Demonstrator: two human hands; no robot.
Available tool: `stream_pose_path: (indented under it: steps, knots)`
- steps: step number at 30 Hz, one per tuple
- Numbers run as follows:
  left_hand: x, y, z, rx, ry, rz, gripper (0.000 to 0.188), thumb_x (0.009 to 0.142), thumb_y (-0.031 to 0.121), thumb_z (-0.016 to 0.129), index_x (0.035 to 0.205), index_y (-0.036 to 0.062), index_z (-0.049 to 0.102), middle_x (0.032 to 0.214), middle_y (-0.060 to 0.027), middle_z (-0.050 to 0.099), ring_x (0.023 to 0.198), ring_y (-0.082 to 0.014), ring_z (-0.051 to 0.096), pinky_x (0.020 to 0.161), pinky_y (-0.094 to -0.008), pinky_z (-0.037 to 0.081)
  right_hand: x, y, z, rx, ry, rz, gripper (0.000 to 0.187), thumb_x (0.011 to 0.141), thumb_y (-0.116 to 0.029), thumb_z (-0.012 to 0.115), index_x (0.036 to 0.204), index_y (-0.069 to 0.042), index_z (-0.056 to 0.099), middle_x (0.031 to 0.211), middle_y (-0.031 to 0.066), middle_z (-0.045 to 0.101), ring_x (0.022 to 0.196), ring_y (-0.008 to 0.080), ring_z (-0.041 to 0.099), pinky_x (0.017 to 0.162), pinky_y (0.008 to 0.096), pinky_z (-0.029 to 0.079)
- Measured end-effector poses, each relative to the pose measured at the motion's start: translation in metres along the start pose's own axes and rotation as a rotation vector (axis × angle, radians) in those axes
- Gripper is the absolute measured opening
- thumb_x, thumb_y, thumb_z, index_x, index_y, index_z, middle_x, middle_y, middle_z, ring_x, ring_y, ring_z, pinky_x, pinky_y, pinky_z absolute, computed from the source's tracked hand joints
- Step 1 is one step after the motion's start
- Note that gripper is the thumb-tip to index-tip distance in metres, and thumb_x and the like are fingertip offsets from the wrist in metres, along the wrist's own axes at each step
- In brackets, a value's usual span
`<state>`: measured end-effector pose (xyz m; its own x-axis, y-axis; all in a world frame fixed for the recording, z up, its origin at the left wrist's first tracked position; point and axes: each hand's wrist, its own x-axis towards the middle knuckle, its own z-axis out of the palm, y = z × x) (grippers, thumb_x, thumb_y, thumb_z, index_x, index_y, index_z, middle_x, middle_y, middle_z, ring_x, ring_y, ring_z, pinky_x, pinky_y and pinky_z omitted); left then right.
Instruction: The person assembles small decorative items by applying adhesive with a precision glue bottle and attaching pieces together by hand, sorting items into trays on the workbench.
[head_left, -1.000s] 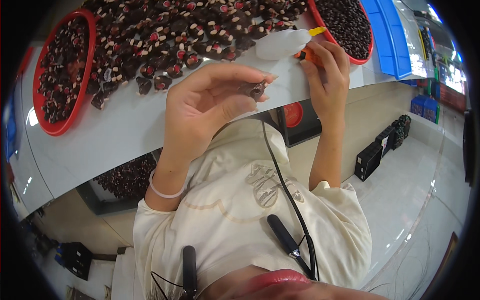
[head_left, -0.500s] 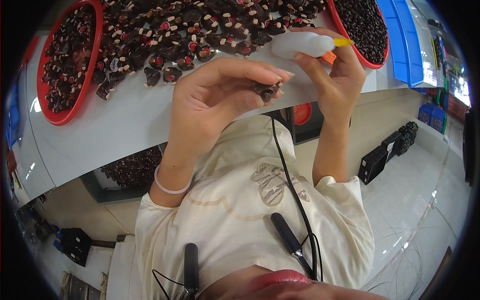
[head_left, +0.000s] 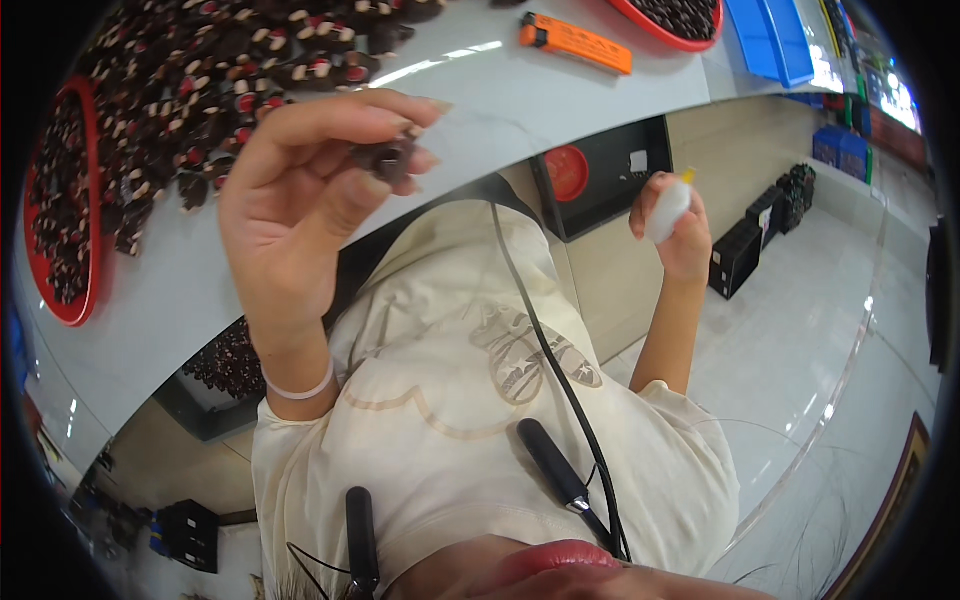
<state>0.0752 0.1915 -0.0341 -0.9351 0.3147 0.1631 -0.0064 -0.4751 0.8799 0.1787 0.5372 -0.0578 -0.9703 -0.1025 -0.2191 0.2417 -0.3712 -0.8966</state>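
Note:
Between the thumb and fingertips of my left hand (head_left: 290,200), raised above the table's near edge, is a small dark brown moulded piece (head_left: 388,162). A round hollow shows on the side of it that faces me. My right hand (head_left: 686,248) is wrapped round a white squeeze bottle (head_left: 668,212) with a yellow tip, which points upward. That hand is off the table, out to the right, beyond an open drawer. Left of my left hand lies a wide heap of similar dark pieces (head_left: 210,70) with red and cream parts.
A red tray (head_left: 93,215) of pieces stands at the left, another red tray (head_left: 655,35) of dark beads at the back right. Near that lie a flat orange case (head_left: 578,44) and a blue tray (head_left: 770,45). Grey drawers (head_left: 600,213) jut out below the table edge.
My right hand has pulled the bottle back from over the table, down toward its near side. My left hand still grips the dark piece. The view has shifted, and the orange case shows fully.

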Motion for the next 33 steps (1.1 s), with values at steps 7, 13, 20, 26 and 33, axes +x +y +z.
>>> stream_pose_path:
  steps: [7,13,20,26,33]
  knots:
    - [-0.001,-0.004,-0.007,0.086,-0.071,0.055,0.030,0.083,0.015,0.061,0.108,0.0017,0.052,0.111,-0.0204,0.054,0.087,-0.0202,0.053,0.071,-0.0275,0.042,-0.026,0.000,-0.039,-0.508,0.683,0.061,0.039,0.067,-0.013,0.074,0.099,-0.002,0.055,0.082,0.0061,0.059,0.070,0.0127,0.057,0.062,0.0228,0.041]
    - [-0.002,-0.005,-0.010,0.180,-0.076,0.071,0.029,0.085,0.014,0.059,0.111,0.0010,0.052,0.114,-0.0213,0.053,0.087,-0.0198,0.053,0.073,-0.0275,0.042,-0.014,-0.004,-0.043,-0.560,0.880,-0.238,0.031,0.067,-0.011,0.076,0.090,-0.003,0.056,0.078,0.0020,0.056,0.065,0.0071,0.047,0.060,0.0206,0.035]
    - [-0.005,-0.004,-0.010,0.184,-0.080,0.058,0.029,0.086,0.013,0.057,0.111,0.0003,0.052,0.115,-0.0215,0.052,0.088,-0.0196,0.053,0.074,-0.0269,0.041,-0.004,-0.008,-0.037,-0.553,0.902,-0.326,0.025,0.075,-0.015,0.071,0.090,-0.002,0.056,0.078,0.0019,0.055,0.067,0.0091,0.049,0.056,0.0218,0.034]
    - [-0.003,-0.004,-0.009,0.187,-0.079,0.058,0.029,0.086,0.013,0.057,0.111,0.0001,0.052,0.115,-0.0214,0.052,0.088,-0.0194,0.053,0.074,-0.0268,0.042,0.000,-0.007,-0.038,-0.576,0.908,-0.337,0.023,0.076,-0.016,0.071,0.088,-0.003,0.056,0.077,0.0021,0.055,0.066,0.0081,0.048,0.055,0.0218,0.033]
    - [-0.003,-0.004,-0.012,0.188,-0.096,0.063,0.028,0.085,0.012,0.058,0.110,0.0003,0.052,0.113,-0.0212,0.054,0.088,-0.0195,0.054,0.073,-0.0273,0.043,0.007,-0.003,-0.027,-0.288,0.845,-0.294,0.026,0.077,-0.017,0.069,0.092,-0.002,0.054,0.084,0.0067,0.058,0.069,0.0123,0.050,0.056,0.0236,0.036]
